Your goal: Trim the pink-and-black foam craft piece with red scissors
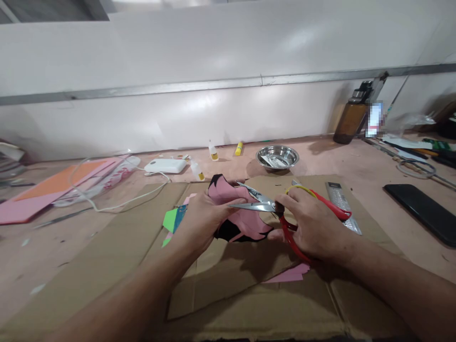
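My left hand [201, 216] is closed on a pink and black paper cutout [251, 216] with curved, pointed edges, held above the cardboard. Wrapped in my right hand [308, 213] are scissors [261, 206] with red handles. Their blades are apart and point left, one crossing in front of the cutout close to my left fingertips. Whether the blades touch the paper I cannot tell. Beneath both hands lies a cardboard sheet [228, 313]. Pink paper pieces [290, 274] stick out from under a loose cardboard piece. Green paper [170, 220] shows behind my left wrist.
At the back stand a metal bowl [278, 166], a yellow glue stick [239, 148] and two small bottles [213, 152]. A white power bank [166, 165] with a cable and coloured sheets [60, 183] lie left. A metal ruler [342, 204] and a black phone [422, 211] lie right.
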### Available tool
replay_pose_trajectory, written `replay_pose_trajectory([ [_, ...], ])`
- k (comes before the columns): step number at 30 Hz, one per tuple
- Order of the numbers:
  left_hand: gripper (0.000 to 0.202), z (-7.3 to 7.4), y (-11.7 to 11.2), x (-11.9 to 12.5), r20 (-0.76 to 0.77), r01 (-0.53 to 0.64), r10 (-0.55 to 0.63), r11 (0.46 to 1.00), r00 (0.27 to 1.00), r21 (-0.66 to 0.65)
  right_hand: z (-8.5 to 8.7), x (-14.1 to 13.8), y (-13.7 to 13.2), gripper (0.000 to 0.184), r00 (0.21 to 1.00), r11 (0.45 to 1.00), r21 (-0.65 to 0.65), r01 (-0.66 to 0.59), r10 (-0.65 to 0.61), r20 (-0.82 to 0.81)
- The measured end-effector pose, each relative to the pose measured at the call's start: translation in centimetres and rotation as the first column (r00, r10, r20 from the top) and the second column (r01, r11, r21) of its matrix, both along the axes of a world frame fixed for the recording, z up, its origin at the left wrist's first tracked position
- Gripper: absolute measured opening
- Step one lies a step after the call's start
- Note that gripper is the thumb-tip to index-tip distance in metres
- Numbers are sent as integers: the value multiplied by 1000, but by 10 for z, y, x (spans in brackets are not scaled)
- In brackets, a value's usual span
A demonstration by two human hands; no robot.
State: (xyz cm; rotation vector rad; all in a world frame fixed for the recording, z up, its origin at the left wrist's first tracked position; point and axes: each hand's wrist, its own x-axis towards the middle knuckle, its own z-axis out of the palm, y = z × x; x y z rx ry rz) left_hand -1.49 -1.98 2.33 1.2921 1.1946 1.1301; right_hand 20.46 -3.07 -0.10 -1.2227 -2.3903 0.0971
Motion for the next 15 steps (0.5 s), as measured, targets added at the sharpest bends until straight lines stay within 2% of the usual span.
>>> replay_pose_trajectory([
  [4,13,-3,1,-3,11,7,-7,1000,1000,-15,1,0,0,32,1000,1000,-17,5,-5,-7],
  [15,17,-13,4,-9,-9,17,-16,999,1000,47,-1,2,1,38,1000,1000,-10,4,-4,7],
])
